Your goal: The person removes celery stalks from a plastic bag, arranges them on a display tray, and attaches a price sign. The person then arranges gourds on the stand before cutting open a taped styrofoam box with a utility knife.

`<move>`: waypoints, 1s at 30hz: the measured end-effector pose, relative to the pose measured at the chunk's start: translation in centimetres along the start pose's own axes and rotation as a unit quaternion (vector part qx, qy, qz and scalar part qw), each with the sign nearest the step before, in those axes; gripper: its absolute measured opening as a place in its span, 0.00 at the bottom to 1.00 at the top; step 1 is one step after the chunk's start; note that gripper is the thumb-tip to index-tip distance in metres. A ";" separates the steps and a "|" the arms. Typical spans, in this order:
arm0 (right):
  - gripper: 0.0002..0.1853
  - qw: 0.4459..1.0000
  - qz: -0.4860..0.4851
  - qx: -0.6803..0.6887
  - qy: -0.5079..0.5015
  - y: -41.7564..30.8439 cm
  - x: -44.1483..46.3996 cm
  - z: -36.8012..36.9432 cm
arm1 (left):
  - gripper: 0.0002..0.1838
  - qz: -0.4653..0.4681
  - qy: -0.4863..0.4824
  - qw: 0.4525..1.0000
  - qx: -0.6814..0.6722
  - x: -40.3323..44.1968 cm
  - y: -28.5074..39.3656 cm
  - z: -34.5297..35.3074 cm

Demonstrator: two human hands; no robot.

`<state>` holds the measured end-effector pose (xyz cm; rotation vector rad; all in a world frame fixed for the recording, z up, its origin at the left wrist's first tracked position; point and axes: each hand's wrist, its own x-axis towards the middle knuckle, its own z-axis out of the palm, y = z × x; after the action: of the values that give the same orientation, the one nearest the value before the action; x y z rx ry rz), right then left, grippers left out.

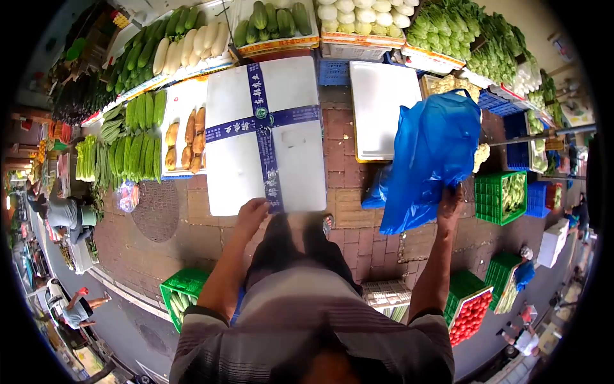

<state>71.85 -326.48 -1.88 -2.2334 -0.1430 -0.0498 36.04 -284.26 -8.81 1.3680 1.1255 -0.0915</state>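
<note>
My right hand [451, 201] is closed on the lower right part of a large blue plastic bag [430, 153]. The bag hangs spread out and crinkled, partly in front of a white foam tray. On the other side, my left hand [253, 213] is at the near edge of a big white foam box [291, 160], its fingers loosely bent and no held object visible. Whether the fingers touch the box I cannot tell. Purple printed tape [224, 130] crosses the box lid.
White radishes [185, 50], cucumbers [276, 20] and leafy greens [441, 29] line the stall ahead. Brown root vegetables [193, 137] lie left of the box. A green crate [489, 208] stands right; red tomatoes [472, 318] are lower right. Other people are at both sides.
</note>
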 end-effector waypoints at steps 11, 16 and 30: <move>0.20 0.910 0.267 -0.191 0.253 13.2 -21.8 -11.6 | 0.20 0.005 -0.150 0.989 -0.001 4.9 1.0 2.3; 0.21 0.907 0.314 -0.164 0.228 8.3 -32.2 -7.7 | 0.22 0.091 -0.272 0.950 0.126 7.1 6.1 7.8; 0.25 0.638 0.701 -0.266 0.178 5.5 -69.4 0.0 | 0.15 0.376 -0.301 0.821 0.306 12.2 6.7 14.8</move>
<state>3.62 -335.84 -12.17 -2.1905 2.0382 0.3569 55.05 -287.57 -15.10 2.0753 -0.0567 -0.3035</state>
